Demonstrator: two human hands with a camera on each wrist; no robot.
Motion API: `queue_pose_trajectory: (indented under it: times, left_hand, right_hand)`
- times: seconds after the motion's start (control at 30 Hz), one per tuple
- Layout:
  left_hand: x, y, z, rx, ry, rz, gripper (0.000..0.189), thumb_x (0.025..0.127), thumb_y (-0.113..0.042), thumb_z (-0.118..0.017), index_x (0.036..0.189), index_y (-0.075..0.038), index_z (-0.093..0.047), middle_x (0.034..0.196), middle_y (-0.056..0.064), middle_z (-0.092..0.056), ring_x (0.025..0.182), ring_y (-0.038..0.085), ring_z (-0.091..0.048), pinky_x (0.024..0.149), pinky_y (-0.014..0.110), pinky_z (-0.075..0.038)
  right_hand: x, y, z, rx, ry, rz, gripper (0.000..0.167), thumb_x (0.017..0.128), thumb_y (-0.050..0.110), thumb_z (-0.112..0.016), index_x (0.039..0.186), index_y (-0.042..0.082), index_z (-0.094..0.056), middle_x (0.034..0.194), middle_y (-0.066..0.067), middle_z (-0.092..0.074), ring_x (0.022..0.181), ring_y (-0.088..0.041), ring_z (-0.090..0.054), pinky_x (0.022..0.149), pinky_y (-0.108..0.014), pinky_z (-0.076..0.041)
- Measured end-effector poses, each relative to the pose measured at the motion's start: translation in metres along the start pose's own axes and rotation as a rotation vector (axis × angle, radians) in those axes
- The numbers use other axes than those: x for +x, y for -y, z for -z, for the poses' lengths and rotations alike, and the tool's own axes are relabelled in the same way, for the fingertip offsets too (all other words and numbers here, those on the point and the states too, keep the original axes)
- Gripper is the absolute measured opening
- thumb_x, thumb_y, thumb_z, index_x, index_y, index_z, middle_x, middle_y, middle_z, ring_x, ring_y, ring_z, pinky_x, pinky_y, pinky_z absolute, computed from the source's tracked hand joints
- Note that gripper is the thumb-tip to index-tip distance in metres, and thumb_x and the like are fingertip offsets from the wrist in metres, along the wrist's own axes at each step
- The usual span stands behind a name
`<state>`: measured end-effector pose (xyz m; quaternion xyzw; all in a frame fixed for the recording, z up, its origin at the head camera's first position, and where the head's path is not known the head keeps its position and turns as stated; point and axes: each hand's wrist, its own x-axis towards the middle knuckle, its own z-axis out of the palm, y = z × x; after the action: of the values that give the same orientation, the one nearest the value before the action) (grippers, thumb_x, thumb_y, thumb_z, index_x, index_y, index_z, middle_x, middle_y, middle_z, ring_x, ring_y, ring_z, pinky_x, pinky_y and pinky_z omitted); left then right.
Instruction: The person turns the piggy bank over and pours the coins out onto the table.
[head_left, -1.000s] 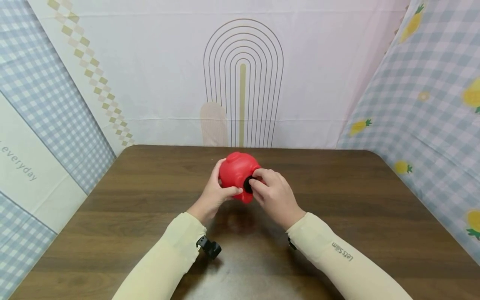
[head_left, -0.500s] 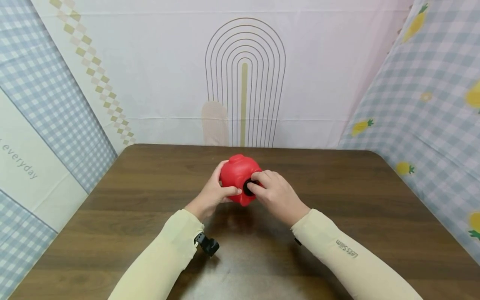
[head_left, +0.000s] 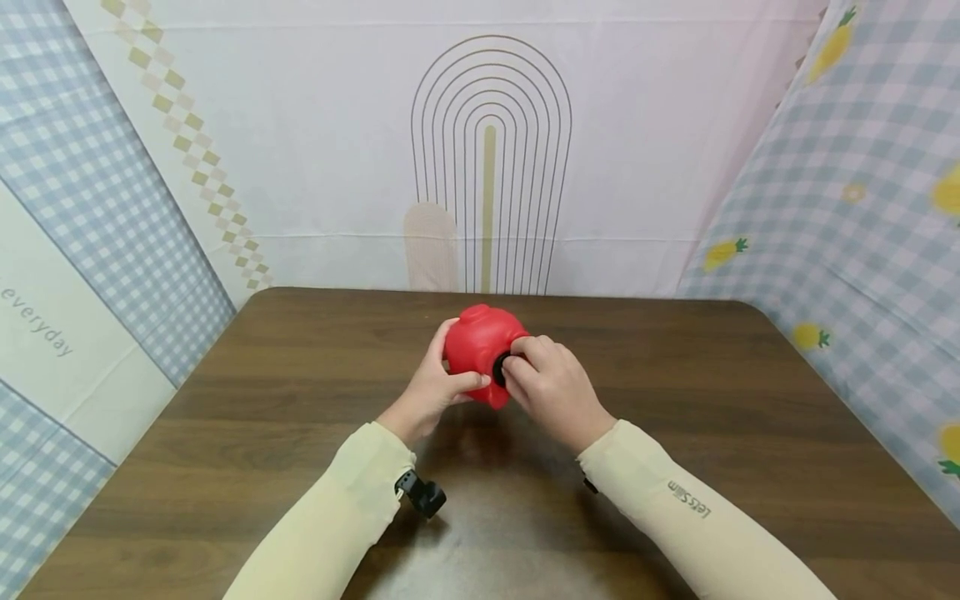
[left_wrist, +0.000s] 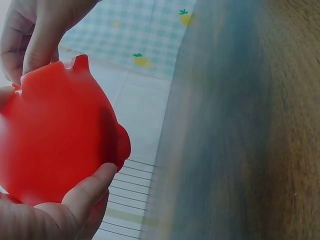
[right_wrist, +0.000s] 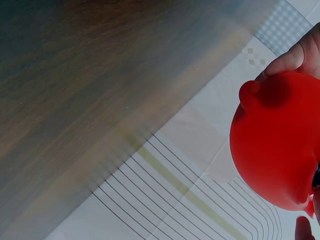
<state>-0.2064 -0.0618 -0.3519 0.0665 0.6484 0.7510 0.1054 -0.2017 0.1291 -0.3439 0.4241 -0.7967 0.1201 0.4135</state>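
Observation:
A red piggy bank [head_left: 482,342] with a rounded body and stubby bumps is held above the table, tilted so that a round black plug [head_left: 499,369] faces right. My left hand [head_left: 427,392] grips it from the left, the thumb [left_wrist: 90,192] lying along its near side. On the right, my right hand [head_left: 553,387] has its thumb and fingers curled at the black plug and pinches it. In the left wrist view the right hand [left_wrist: 42,37] reaches down behind the bank's upper edge. Only a dark sliver of the plug shows in the right wrist view, beside the red body [right_wrist: 275,140].
The dark wooden table [head_left: 315,350] extends to both sides beneath the hands. A white cloth with printed arches [head_left: 487,167] hangs behind it, and a checked pineapple-print cloth [head_left: 840,292] hangs at the right. A black wrist camera [head_left: 422,493] sits below the left sleeve.
The piggy bank has shifted slightly, turning its plug a little. My right fingers have moved on the plug and now cover more of it than half a second ago. The left hand keeps its grip.

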Motion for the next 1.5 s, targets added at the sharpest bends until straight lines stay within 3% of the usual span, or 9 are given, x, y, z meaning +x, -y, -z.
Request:
queue_pose_trajectory:
  times: [0.6, 0.87, 1.13, 1.5]
  left_hand:
    - [0.003, 0.004, -0.001, -0.035, -0.009, -0.012, 0.081, 0.078, 0.001, -0.068, 0.143, -0.03, -0.031, 0.138, 0.01, -0.038, 0.124, 0.033, -0.042, 0.084, 0.043, -0.055]
    - [0.001, 0.004, -0.001, -0.04, -0.025, -0.021, 0.08, 0.079, 0.002, -0.067, 0.144, -0.029, -0.031, 0.138, 0.011, -0.037, 0.124, 0.033, -0.043, 0.082, 0.042, -0.056]
    - [0.001, 0.004, 0.0, -0.044, -0.058, -0.015, 0.08, 0.079, 0.004, -0.066, 0.143, -0.029, -0.032, 0.138, 0.011, -0.038, 0.123, 0.033, -0.043, 0.081, 0.042, -0.056]
    - [0.001, 0.003, 0.001, -0.051, -0.039, -0.02, 0.08, 0.078, 0.003, -0.067, 0.143, -0.029, -0.031, 0.138, 0.01, -0.038, 0.124, 0.032, -0.042, 0.084, 0.043, -0.056]
  right_hand:
    - [-0.003, -0.001, 0.005, 0.016, -0.002, -0.003, 0.017, 0.077, 0.005, -0.078, 0.089, 0.001, -0.067, 0.1, -0.013, -0.061, 0.085, -0.025, -0.059, 0.069, -0.036, -0.055]
    - [-0.006, -0.001, 0.011, 0.071, -0.032, -0.058, 0.013, 0.077, 0.003, -0.077, 0.087, 0.002, -0.067, 0.098, -0.014, -0.061, 0.088, -0.028, -0.06, 0.076, -0.04, -0.055]
    - [-0.015, -0.01, 0.018, 0.06, -0.014, -0.1, 0.01, 0.079, 0.0, -0.073, 0.087, 0.002, -0.067, 0.097, -0.012, -0.059, 0.086, -0.027, -0.058, 0.071, -0.04, -0.052]
    - [-0.03, -0.028, 0.021, 0.032, -0.004, -0.142, 0.005, 0.081, 0.0, -0.07, 0.084, 0.001, -0.066, 0.095, -0.013, -0.059, 0.084, -0.028, -0.057, 0.072, -0.041, -0.052]
